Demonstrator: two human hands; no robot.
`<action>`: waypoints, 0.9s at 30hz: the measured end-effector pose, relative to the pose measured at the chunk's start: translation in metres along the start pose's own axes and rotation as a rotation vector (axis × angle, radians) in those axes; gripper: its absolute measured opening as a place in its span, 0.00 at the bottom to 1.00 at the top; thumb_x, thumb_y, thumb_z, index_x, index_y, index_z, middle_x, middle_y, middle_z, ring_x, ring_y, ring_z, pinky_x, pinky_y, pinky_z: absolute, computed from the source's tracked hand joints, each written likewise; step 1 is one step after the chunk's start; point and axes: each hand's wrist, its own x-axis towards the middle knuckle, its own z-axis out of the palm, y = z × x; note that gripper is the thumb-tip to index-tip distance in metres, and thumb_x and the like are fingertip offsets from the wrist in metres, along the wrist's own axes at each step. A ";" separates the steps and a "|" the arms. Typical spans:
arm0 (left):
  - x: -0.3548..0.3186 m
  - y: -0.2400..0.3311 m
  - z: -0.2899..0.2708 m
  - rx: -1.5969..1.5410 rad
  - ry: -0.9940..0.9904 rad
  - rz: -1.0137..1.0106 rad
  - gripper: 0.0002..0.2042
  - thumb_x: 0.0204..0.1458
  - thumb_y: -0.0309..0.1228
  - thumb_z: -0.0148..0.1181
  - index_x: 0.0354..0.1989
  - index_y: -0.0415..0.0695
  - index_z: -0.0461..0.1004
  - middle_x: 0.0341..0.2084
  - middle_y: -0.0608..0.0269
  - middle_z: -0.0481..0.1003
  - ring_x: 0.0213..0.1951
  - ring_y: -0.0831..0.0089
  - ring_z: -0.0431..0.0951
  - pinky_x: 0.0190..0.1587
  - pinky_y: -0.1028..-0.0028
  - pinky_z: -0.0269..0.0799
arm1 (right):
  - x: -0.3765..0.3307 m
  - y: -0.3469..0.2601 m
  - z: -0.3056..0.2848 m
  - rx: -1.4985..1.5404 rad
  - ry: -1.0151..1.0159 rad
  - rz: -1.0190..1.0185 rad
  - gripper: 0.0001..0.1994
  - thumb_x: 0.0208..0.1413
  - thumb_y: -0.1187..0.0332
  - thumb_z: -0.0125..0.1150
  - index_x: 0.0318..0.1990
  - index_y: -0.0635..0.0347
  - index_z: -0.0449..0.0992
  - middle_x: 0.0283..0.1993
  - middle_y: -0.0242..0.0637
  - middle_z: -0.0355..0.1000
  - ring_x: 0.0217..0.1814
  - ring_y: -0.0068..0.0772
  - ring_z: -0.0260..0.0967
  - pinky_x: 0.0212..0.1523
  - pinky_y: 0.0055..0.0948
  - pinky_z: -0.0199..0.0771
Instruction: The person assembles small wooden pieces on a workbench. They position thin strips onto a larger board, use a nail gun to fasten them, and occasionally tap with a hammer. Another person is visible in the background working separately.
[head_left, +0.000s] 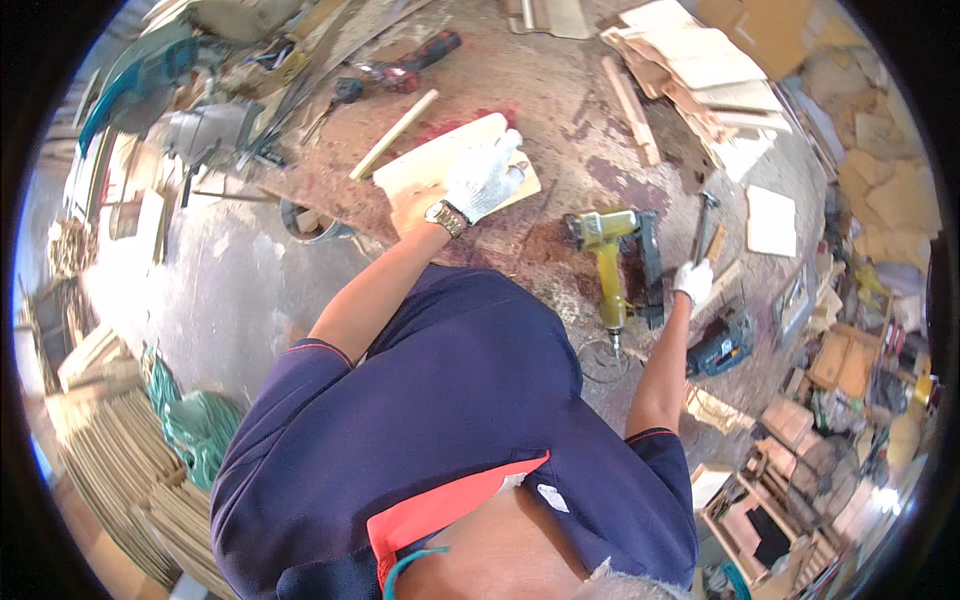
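My left hand (482,182), in a white knit glove, lies on a pale wooden board (420,180) on the worn workbench (560,120). Its fingers are spread apart over the board's right part, and a small brown spot shows beside them. Off to the right, my right hand (693,281), also gloved, is closed around the handle of a hammer (706,215) whose metal head points away from me. Between the hands lies a yellow-green nail gun (608,245) with a black magazine, apart from both.
A thin wooden strip (394,135) lies left of the board; a red-black power tool (405,72) is behind it. Wood pieces (700,70) are piled far right. A dark power tool (722,342) sits near my right forearm. A teal-guarded saw (145,80) stands far left.
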 end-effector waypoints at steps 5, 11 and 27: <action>-0.073 -0.093 -0.008 0.268 0.203 -0.260 0.29 0.56 0.44 0.62 0.63 0.42 0.69 0.57 0.46 0.74 0.59 0.47 0.73 0.60 0.53 0.68 | 0.025 0.023 0.036 -0.070 0.054 -0.176 0.12 0.54 0.64 0.58 0.42 0.59 0.76 0.35 0.49 0.77 0.35 0.54 0.77 0.38 0.52 0.77; -0.164 -0.136 -0.002 0.320 0.137 -0.566 0.36 0.58 0.45 0.61 0.70 0.37 0.59 0.68 0.44 0.62 0.69 0.46 0.62 0.71 0.46 0.52 | 0.007 -0.035 -0.017 1.345 -0.437 0.405 0.08 0.60 0.66 0.59 0.30 0.53 0.67 0.20 0.26 0.62 0.14 0.19 0.57 0.13 0.23 0.56; -0.104 -0.120 0.036 0.115 0.238 -0.586 0.35 0.57 0.42 0.60 0.72 0.45 0.57 0.66 0.47 0.65 0.74 0.53 0.55 0.73 0.44 0.40 | -0.194 -0.215 -0.094 0.720 -0.477 -0.517 0.13 0.69 0.62 0.52 0.42 0.65 0.71 0.26 0.56 0.74 0.29 0.59 0.75 0.31 0.48 0.72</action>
